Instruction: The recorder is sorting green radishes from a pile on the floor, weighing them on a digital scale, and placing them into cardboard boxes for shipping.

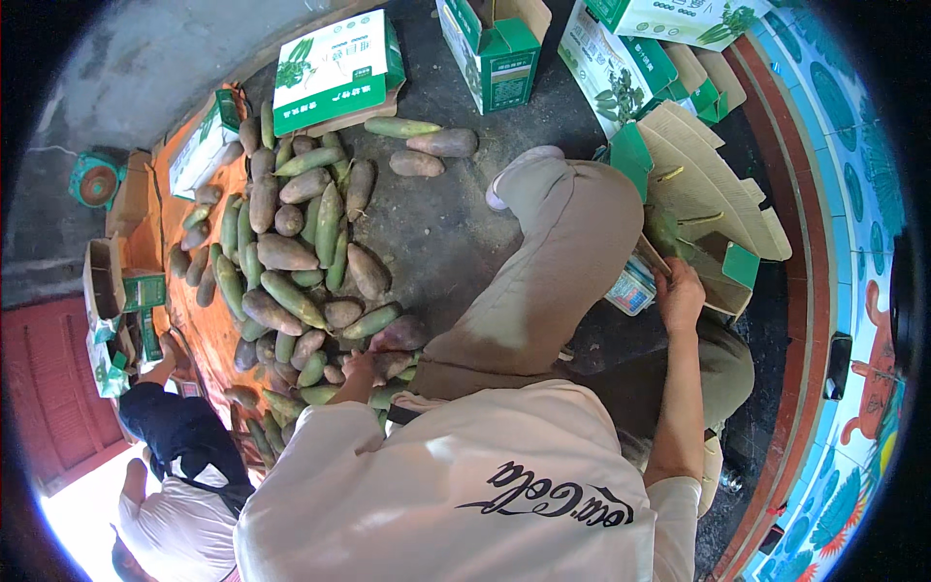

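Right hand (679, 296) grip closed on open carton (722, 209), left hand (361, 367) grip unclear among gourds (291, 262)

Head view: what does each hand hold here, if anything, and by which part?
The left hand grips a purplish vegetable at its near end, on the pile. The right hand rests on the open carton's near edge; whether it grips cannot be told.

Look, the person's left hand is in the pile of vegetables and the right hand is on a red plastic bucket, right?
Not quite. The left hand is in the vegetable pile, but the right hand rests on an open cardboard box, not a red bucket. The head view shows it.
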{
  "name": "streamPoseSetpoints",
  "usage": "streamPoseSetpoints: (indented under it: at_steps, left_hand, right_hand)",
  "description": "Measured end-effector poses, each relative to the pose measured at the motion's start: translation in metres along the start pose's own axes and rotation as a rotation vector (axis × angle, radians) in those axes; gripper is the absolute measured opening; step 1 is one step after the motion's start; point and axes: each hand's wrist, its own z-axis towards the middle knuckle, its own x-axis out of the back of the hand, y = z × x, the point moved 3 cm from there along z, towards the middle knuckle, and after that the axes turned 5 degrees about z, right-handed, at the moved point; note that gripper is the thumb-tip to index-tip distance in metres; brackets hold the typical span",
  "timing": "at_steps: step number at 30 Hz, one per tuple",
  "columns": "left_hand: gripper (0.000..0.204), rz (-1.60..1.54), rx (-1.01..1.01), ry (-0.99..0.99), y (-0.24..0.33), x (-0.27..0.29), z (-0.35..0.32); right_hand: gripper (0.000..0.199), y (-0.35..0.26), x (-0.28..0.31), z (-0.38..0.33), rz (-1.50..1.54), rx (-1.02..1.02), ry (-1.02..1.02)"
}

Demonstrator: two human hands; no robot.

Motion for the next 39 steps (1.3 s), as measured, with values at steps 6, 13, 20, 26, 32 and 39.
streamPoseSetpoints:
  at_steps: [6,13,20,26,32,39]
  left_hand:
    - [0.085,0.168,-0.05,0.056,0.011,0.02,-0.022]
    - [0.09,0.109,-0.111,0.028,0.01,0.076,-0.038]
    - [0.073,-0.098,-0.126,0.501,0.014,0.21,-0.087]
    - [0.063,-0.541,-0.462,1.104,0.056,0.339,-0.183]
    - [0.062,-0.393,-0.923,1.303,0.159,0.412,-0.305]
    - [0.061,-0.05,-1.362,1.286,0.297,0.412,-0.355]
  right_hand:
    - [0.022,0.002,-0.003,0.001,0.012,-0.033,-0.015]
    - [0.021,0.006,-0.005,0.0,0.003,-0.01,0.016]
    - [0.02,0.005,-0.007,-0.001,0.028,-0.002,0.068]
    - [0.019,0.008,-0.008,-0.004,0.014,-0.019,0.073]
    - [0.017,0.009,-0.011,-0.004,0.005,-0.022,0.058]
    - [0.015,0.006,-0.009,-0.004,-0.023,-0.013,0.014]
